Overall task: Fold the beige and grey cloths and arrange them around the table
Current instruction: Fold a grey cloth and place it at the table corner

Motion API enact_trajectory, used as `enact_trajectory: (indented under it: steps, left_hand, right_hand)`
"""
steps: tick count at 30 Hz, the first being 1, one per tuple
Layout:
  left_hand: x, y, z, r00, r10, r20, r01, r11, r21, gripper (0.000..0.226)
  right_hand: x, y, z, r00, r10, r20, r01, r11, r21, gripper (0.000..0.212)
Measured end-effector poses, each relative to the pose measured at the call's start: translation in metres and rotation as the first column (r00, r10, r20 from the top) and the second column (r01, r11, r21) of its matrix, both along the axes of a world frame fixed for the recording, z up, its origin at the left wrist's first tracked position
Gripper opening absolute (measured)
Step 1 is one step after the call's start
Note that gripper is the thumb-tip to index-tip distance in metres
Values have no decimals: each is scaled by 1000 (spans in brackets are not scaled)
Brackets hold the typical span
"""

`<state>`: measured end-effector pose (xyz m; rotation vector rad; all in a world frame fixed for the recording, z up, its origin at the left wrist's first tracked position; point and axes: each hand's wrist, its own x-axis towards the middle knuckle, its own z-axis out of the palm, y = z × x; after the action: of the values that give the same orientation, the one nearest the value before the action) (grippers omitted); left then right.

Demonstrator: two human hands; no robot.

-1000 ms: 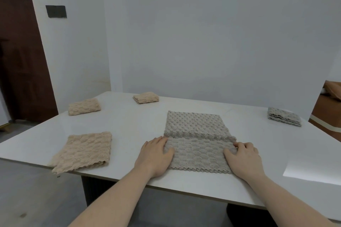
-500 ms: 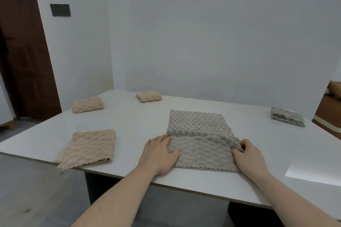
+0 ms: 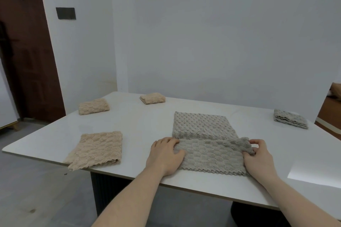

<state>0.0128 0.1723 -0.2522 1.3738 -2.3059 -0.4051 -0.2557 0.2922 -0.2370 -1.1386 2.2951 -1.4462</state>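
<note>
Lying in front of you near the front edge of the white table (image 3: 140, 127), the grey cloth (image 3: 204, 145) is partly folded: its near part is doubled over toward you, and the far part lies flat as a single layer. Your left hand (image 3: 165, 156) rests on the left end of the folded band, fingers fairly straight and pressing the cloth down, the thumb lying on the fabric. Your right hand (image 3: 258, 158) pinches the right end of the fold between thumb and curled fingers, and the corner there is bunched and lifted a little off the table.

To your left, a beige cloth (image 3: 97, 150) lies folded flat, and its near corner hangs just over the table's edge. Farther back on the left sits a smaller folded beige cloth (image 3: 93, 106), and near the far edge a third beige bundle (image 3: 152, 98), folded tighter. A folded grey stack (image 3: 290, 120) sits by the far right edge, well apart from the cloth in your hands.

Behind the table stands a plain pale wall, with a dark brown door (image 3: 24, 51) at the left and a small dark plate (image 3: 65, 13) on the wall beside it. A bright patch of light (image 3: 317, 175) falls on the table at your right.
</note>
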Motion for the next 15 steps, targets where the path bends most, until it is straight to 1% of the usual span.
enact_trajectory:
  steps: [3, 7, 11, 15]
  left_hand:
    - [0, 0, 0, 999, -2, -40, 2, 1000, 6, 53]
    - [1, -2, 0, 997, -7, -77, 7, 1000, -3, 48]
    - [2, -4, -3, 993, -12, -117, 11, 1000, -9, 46]
    - [2, -3, -2, 986, -11, -169, 10, 1000, -9, 41]
  right_hand:
    - [2, 4, 3, 997, -19, 76, 21, 999, -31, 34]
    - [5, 3, 15, 982, -28, 189, 45, 995, -85, 46]
    - [16, -4, 34, 966, 55, 254, -16, 988, -155, 45]
    - [28, -16, 58, 943, 135, 305, -92, 984, -151, 42]
